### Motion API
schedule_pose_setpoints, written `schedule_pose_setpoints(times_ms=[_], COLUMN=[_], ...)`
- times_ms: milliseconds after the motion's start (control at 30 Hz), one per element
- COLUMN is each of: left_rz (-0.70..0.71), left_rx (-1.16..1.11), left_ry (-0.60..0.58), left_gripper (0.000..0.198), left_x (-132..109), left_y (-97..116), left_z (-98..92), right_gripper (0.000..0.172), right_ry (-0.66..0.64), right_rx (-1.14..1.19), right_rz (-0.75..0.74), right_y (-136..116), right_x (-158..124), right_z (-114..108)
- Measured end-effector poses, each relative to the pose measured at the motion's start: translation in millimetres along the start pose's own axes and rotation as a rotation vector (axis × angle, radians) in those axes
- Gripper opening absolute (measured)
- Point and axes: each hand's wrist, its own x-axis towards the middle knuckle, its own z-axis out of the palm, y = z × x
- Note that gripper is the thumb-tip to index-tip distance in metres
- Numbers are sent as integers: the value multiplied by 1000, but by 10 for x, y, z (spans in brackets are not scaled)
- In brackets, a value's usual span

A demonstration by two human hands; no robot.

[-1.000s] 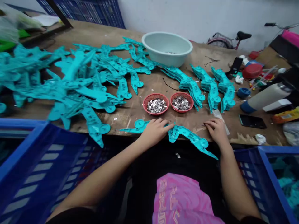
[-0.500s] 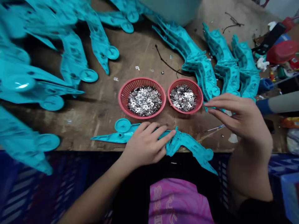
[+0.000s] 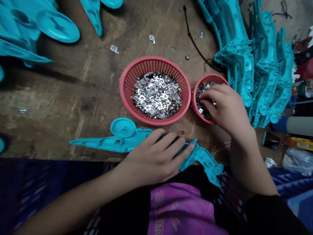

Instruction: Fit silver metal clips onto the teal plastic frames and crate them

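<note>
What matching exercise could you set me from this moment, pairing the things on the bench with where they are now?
Things:
1. left hand
2. right hand
3. larger red basket
4. stacked teal parts

Places or states:
A. reaching into the smaller red basket, among silver metal pieces
B. piled to the right of the smaller red basket
C. resting on a lone teal plastic part
D. filled with silver metal pieces, left of the smaller red basket

Pairs: 1-C, 2-A, 3-D, 4-B
</note>
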Motion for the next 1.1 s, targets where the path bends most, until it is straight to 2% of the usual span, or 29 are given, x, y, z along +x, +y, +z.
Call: schedule_pose_setpoints(times_ms=[233, 367, 467, 600, 700, 867, 1100], left_rz=[-16, -54, -88, -219, -289, -379, -389], left_rx=[64, 129, 145, 131, 164, 236, 268], left_ry=[38, 89, 103, 85, 102, 148, 139], left_gripper=[40, 38, 40, 45, 46, 45, 45], left_x=[47, 19, -28, -61, -60, -47, -34], left_y=[22, 55, 70, 101, 137, 188, 214], left_z=[41, 86, 120, 171, 221, 267, 266], right_gripper=[4, 7, 12, 15, 18, 28, 31], right_ry=[273, 411, 471, 363, 259, 165, 117], right_rx=[85, 123, 188, 267, 279, 124, 203], right_rz=[250, 343, 360, 322, 306, 359, 438], right_y=[-10, -99, -276, -544, -630, -561, -459], right_x=[-348, -714, -1044, -1411, -1557, -1629, -1591], right_z=[-225, -297, -305, -215, -97, 23, 139])
